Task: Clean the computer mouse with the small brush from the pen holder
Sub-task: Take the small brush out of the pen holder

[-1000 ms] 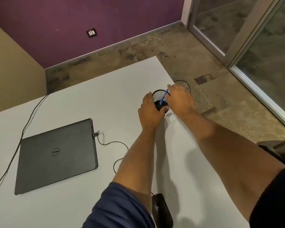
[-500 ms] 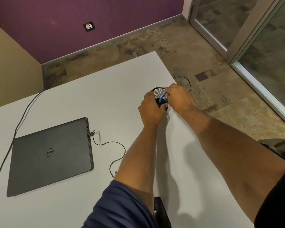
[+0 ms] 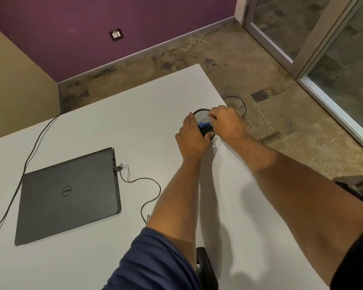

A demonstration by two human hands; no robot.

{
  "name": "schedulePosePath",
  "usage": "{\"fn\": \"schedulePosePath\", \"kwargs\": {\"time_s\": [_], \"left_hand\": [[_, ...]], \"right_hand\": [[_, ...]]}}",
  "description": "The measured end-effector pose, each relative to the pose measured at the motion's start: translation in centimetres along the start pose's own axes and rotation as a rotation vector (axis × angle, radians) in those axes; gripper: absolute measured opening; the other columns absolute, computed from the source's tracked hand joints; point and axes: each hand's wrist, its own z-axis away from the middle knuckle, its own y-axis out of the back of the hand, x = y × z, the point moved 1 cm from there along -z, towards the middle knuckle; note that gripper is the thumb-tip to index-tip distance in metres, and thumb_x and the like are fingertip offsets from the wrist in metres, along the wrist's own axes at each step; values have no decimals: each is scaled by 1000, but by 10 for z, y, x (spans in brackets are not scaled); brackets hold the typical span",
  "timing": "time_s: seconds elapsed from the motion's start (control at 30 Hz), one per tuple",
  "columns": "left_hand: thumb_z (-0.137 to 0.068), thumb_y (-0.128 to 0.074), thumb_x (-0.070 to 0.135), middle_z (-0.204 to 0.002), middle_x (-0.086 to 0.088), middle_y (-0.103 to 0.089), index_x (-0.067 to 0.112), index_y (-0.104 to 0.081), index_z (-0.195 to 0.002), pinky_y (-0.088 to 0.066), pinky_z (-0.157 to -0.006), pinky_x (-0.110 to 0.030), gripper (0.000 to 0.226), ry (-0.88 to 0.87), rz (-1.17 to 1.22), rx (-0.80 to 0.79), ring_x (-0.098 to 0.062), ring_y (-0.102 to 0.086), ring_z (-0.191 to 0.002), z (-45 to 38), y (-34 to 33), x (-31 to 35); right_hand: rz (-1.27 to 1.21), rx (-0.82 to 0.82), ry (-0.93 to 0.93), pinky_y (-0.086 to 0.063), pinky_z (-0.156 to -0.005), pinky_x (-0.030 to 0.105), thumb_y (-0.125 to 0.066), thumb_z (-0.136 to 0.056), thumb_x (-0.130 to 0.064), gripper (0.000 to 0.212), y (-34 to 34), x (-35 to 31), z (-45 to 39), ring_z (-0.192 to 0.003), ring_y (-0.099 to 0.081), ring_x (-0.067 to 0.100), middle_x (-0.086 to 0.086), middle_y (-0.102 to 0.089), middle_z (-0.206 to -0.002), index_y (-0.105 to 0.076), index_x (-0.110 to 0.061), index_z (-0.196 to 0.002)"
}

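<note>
A black mesh pen holder [image 3: 201, 114] stands near the right edge of the white table [image 3: 134, 114]. My left hand [image 3: 192, 139] wraps around its near left side. My right hand [image 3: 226, 122] is over its rim, fingers pinched on the small blue brush [image 3: 203, 124], whose blue part shows between my two hands inside the holder. The black computer mouse [image 3: 206, 268] lies at the near table edge, partly hidden under my left sleeve.
A shut grey laptop [image 3: 67, 195] lies at the left, with a thin cable [image 3: 151, 185] from its right side curling toward my left arm and another cable running off the far left. The table's right edge drops to the floor beside the holder.
My right hand has closed further over the holder's rim. The blue brush, earlier a thin upright line, now shows as a blue patch low between my hands. The view shifted slightly.
</note>
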Motion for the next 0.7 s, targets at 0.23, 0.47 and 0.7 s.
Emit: {"fn": "schedulePosePath", "kwargs": {"time_s": [0.23, 0.47, 0.7], "left_hand": [[-88, -74, 48, -166, -10, -29, 7, -25, -160, -39, -110, -46, 96, -45, -19, 0, -32, -44, -142, 32, 16, -3], [-91, -67, 53, -168, -9, -27, 9, -23, -162, -39, -109, -45, 94, -128, -118, -59, -31, -41, -144, 84, 29, -12], [-94, -62, 54, -167, -13, -27, 6, -24, -161, -41, -107, -47, 90, -204, -177, -137, -35, -42, -143, 150, 34, -31]], "right_hand": [[-196, 148, -93, -61, -80, 39, -64, -96, -6, 20, 15, -6, 26, -96, -70, 28, 15, -73, -113, -74, -4, -113], [-351, 296, -104, -48, -72, 20, -62, -93, -3, 18, 33, -12, 73, -88, -68, 21, 13, -76, -102, -76, -3, -105], [-475, 286, -64, -51, -70, 15, -60, -91, -2, 17, 32, -12, 132, -80, -68, 16, 8, -75, -94, -73, -8, -99]]}}
